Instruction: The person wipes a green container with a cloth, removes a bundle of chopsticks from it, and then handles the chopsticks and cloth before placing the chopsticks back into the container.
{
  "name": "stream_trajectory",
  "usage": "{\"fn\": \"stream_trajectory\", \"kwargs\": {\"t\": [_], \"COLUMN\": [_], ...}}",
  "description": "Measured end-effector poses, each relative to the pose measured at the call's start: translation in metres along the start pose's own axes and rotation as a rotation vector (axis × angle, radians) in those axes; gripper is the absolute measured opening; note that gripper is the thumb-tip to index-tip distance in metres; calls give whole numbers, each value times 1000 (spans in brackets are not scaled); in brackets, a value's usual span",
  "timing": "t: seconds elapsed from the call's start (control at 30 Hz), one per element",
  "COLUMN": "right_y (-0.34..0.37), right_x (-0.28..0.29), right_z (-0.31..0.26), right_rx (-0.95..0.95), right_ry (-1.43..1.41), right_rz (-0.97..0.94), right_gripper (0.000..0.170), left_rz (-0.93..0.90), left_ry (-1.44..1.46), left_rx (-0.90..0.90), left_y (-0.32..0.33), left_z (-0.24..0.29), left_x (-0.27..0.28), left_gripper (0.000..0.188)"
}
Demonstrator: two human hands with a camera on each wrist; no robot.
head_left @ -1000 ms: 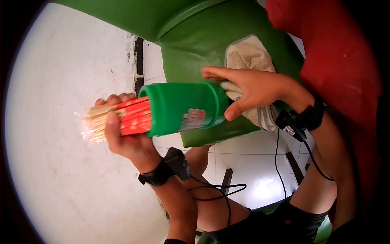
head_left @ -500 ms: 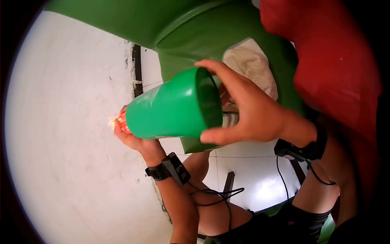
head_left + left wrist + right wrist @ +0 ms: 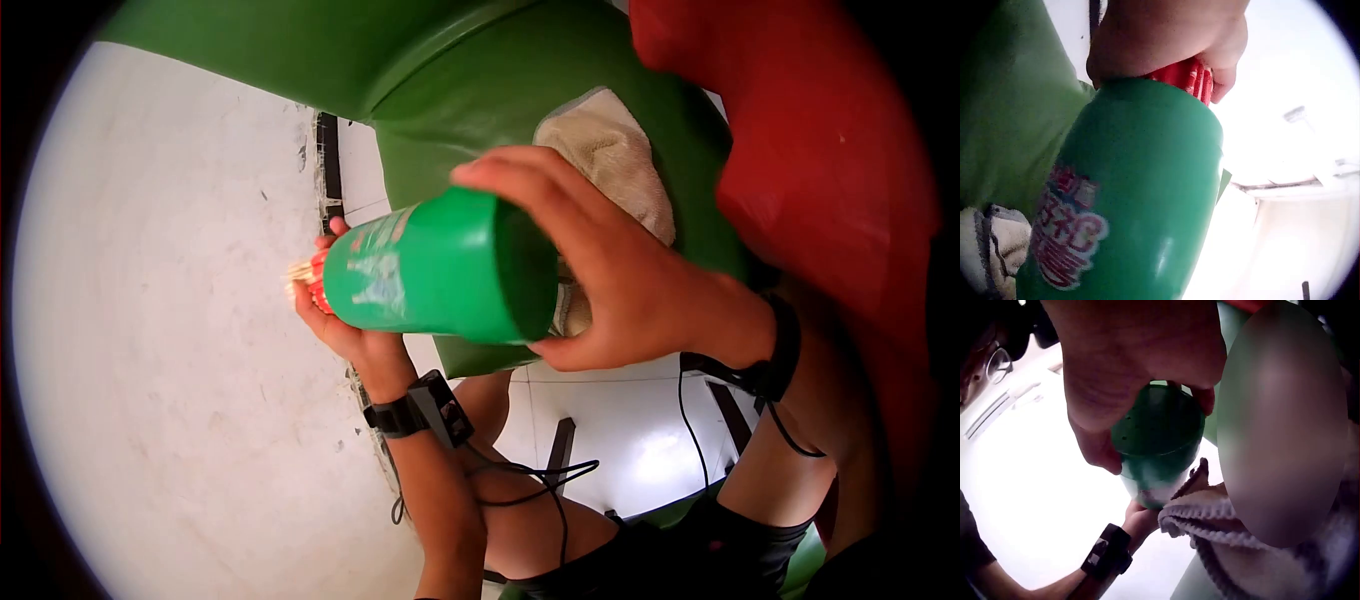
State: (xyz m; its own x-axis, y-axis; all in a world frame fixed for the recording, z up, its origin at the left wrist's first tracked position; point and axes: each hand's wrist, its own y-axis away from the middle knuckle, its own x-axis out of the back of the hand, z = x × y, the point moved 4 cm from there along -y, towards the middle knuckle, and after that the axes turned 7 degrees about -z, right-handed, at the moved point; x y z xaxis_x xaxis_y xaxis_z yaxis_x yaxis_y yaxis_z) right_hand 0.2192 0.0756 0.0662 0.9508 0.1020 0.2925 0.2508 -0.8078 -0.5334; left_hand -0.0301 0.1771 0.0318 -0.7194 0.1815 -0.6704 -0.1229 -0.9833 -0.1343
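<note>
A green plastic chopstick holder (image 3: 440, 270) lies sideways in mid-air between my hands, its mouth to the left. My left hand (image 3: 365, 345) grips a bundle of chopsticks (image 3: 319, 285) in red-and-clear wrappers right at that mouth; the holder hides most of the bundle. My right hand (image 3: 620, 275) holds the base end, fingers over the top edge and thumb below. Small holes dot the recessed base (image 3: 1160, 422) in the right wrist view. In the left wrist view, red wrappers (image 3: 1188, 76) show under the left hand, and a printed sticker (image 3: 1066, 234) is on the holder's side.
A beige towel (image 3: 612, 150) lies on the green padded seat (image 3: 470, 110) behind the right hand. Red cloth (image 3: 820, 150) hangs at the right. A pale wall (image 3: 170, 300) fills the left. Black cables (image 3: 535, 475) trail from the wrist cameras.
The holder has tipped so its base faces the head camera, and the chopsticks are now mostly hidden behind it. My right hand has closed round the base end. The left hand stays on the chopsticks.
</note>
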Motion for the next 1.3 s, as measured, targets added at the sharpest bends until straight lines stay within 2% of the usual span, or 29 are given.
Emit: {"fn": "stream_trajectory", "kwargs": {"t": [0.07, 0.13, 0.17, 0.27, 0.3, 0.33, 0.37, 0.47, 0.6, 0.63, 0.83, 0.97, 1.17, 1.27, 1.3], "right_y": [2, 3, 3, 2, 1, 0, 0, 5, 4, 4, 1, 2, 2, -3, -4], "right_x": [-2, -7, -10, -19, -20, -23, -28, -46, -50, -51, -51, -49, -44, -41, -35], "right_z": [5, 6, 6, 13, 17, 19, 22, 27, 25, 26, 20, 15, 12, 22, 25], "right_rx": [-107, -220, -248, -360, -417, -474, -476, -517, -560, -548, -477, -466, -487, -528, -542], "right_ry": [-184, -458, -596, -1029, -1181, -1332, -1409, -1662, -1720, -1721, -1681, -1592, -1476, -1347, -1206], "right_rz": [9, -3, 10, 18, 1, -18, -55, -112, -140, -129, -91, -98, -104, -197, -186], "right_gripper": [95, 95, 89, 76, 71, 67, 56, 53, 53, 54, 60, 62, 63, 64, 64], "left_rz": [-103, -263, -341, -454, -343, -316, -288, -305, -249, -256, -218, -281, -239, -198, -222], "left_ry": [154, 61, 12, 16, -270, -324, -378, -414, -575, -571, -433, -476, -487, -460, -437], "left_rx": [-26, -100, -142, -89, -164, -141, -118, -134, -98, -53, -111, -29, -40, -82, -88], "left_y": [-1, -1, 1, 7, 9, 12, 15, 16, 21, 23, 28, 30, 30, 27, 24], "left_z": [7, 23, 32, 38, 40, 37, 33, 9, 10, 12, 12, 14, 15, 20, 22], "left_x": [-22, -43, -52, -74, -83, -80, -78, -91, -76, -57, -61, -72, -75, -62, -64], "left_gripper": [75, 106, 122, 144, 145, 145, 145, 139, 120, 108, 91, 104, 103, 104, 106]}}
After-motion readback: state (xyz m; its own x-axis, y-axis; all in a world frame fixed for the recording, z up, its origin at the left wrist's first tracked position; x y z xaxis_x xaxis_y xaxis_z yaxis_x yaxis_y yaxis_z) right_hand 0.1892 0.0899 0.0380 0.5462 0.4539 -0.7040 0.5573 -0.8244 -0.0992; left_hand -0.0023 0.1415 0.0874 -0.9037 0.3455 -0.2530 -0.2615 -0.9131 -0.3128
